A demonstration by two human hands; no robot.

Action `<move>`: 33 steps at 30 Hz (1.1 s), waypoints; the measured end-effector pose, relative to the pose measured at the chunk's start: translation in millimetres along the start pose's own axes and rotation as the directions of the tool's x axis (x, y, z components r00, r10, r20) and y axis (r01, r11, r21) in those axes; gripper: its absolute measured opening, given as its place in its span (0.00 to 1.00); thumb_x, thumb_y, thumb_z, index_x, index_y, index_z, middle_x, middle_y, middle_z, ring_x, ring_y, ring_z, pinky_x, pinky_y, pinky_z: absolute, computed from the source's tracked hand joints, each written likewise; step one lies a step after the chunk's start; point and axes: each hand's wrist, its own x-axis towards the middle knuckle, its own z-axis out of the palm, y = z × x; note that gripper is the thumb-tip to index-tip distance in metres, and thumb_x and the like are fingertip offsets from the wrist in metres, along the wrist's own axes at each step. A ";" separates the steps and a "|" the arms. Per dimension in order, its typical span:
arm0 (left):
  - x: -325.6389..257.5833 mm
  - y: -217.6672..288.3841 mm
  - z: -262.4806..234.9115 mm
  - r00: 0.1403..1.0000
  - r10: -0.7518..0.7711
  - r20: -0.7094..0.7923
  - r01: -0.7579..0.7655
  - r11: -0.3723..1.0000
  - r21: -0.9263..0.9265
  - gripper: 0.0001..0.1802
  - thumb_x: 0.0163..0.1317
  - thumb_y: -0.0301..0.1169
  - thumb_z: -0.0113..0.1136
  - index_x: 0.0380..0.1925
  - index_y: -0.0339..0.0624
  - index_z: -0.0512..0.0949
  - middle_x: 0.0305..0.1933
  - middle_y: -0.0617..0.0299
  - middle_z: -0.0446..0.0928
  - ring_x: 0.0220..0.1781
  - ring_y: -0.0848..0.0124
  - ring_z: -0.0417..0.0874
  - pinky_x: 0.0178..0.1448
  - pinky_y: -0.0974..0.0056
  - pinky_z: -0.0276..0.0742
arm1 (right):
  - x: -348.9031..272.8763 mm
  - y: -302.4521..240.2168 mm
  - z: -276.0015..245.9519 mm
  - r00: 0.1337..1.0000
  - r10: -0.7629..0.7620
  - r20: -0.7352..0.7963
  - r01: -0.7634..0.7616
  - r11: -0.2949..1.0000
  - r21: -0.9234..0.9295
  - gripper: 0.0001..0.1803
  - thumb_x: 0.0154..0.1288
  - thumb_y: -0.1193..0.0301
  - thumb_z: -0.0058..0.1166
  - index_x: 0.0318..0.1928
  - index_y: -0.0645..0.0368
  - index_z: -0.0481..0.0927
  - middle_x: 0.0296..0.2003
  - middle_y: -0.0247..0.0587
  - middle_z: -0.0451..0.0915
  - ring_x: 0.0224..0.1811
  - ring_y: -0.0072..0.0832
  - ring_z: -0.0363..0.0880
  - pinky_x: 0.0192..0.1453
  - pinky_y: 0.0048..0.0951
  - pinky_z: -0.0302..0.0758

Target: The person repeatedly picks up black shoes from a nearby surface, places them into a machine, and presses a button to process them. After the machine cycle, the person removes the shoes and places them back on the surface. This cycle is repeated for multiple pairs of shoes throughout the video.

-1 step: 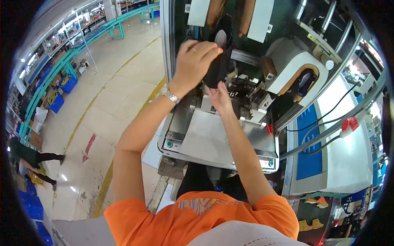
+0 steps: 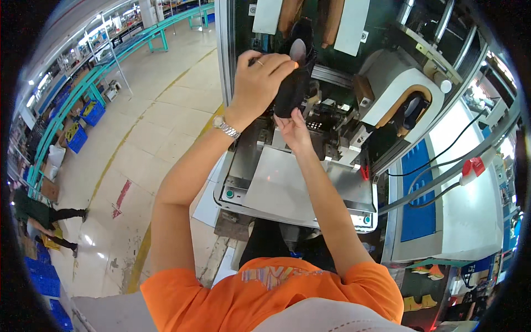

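A black shoe upper (image 2: 292, 91) stands lengthwise in front of me at the machine, with a pale grey patch showing in its opening. My left hand (image 2: 259, 83), wearing a ring and a metal watch, grips its left side, fingertips at the rim of the opening. At the lower, near end, my right hand (image 2: 294, 130) pinches the edge between thumb and fingers. The shoe's far end lies between brown pads (image 2: 332, 22) of the machine. Part of its left side is hidden behind my left hand.
Below my hands is a metal machine table (image 2: 282, 182) with green buttons at its front corners. To the right, a white clamp head with a brown U-shaped pad (image 2: 412, 108) holds a dark piece. A person (image 2: 41, 216) is on the floor at far left, near blue crates (image 2: 41, 276).
My left hand has shifted very slightly to the left along the shoe upper. Both hands keep their hold, and the machine looks the same.
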 end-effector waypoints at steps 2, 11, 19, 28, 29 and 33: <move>-3.9 4.5 -8.0 0.997 -0.029 0.066 0.029 1.000 0.012 0.08 0.52 0.27 0.53 0.33 0.50 0.77 0.39 0.71 0.75 0.40 0.75 0.76 0.50 0.61 0.59 | 4.3 7.2 0.4 0.998 0.006 -0.063 -0.005 1.000 0.006 0.13 0.63 0.65 0.48 0.46 0.52 0.68 0.45 0.35 0.75 0.46 0.29 0.75 0.53 0.37 0.71; -39.1 33.5 12.4 0.966 -0.177 0.187 0.165 0.983 0.079 0.16 0.52 0.25 0.49 0.42 0.47 0.74 0.48 0.64 0.70 0.56 0.70 0.68 0.58 0.50 0.55 | 42.1 -16.2 -42.6 0.990 -0.073 -0.118 0.048 0.979 -0.199 0.14 0.63 0.60 0.47 0.42 0.55 0.71 0.39 0.39 0.78 0.39 0.30 0.77 0.45 0.33 0.74; -35.6 42.4 14.6 0.938 -0.244 0.245 0.229 0.969 0.089 0.20 0.49 0.24 0.50 0.45 0.46 0.72 0.52 0.61 0.67 0.60 0.66 0.64 0.57 0.46 0.56 | 54.6 -19.7 -72.3 0.996 -0.083 -0.045 0.074 0.981 -0.178 0.08 0.62 0.64 0.49 0.30 0.54 0.72 0.30 0.32 0.76 0.33 0.22 0.76 0.40 0.23 0.75; -45.0 38.0 22.9 0.935 -0.264 0.237 0.252 0.964 0.082 0.21 0.47 0.25 0.52 0.45 0.45 0.71 0.54 0.59 0.65 0.61 0.62 0.62 0.57 0.42 0.54 | 50.4 -4.3 -46.5 0.944 -0.178 -0.278 0.110 0.963 -0.245 0.09 0.63 0.66 0.48 0.27 0.54 0.72 0.30 0.33 0.77 0.31 0.23 0.76 0.36 0.29 0.77; -46.1 38.6 24.9 0.938 -0.258 0.232 0.244 0.966 0.086 0.20 0.47 0.25 0.53 0.45 0.44 0.71 0.54 0.59 0.65 0.61 0.62 0.62 0.57 0.42 0.54 | 50.0 -4.7 -51.1 0.958 -0.163 -0.234 0.109 0.968 -0.228 0.09 0.63 0.66 0.48 0.27 0.54 0.72 0.31 0.34 0.77 0.32 0.23 0.77 0.37 0.30 0.77; -51.5 37.8 30.6 0.945 -0.242 0.220 0.224 0.969 0.102 0.19 0.46 0.26 0.53 0.43 0.44 0.71 0.52 0.59 0.65 0.60 0.62 0.62 0.57 0.42 0.54 | 46.5 -3.0 -43.8 0.958 -0.175 -0.227 0.126 0.969 -0.213 0.08 0.64 0.66 0.47 0.31 0.56 0.74 0.36 0.38 0.78 0.36 0.26 0.78 0.43 0.32 0.76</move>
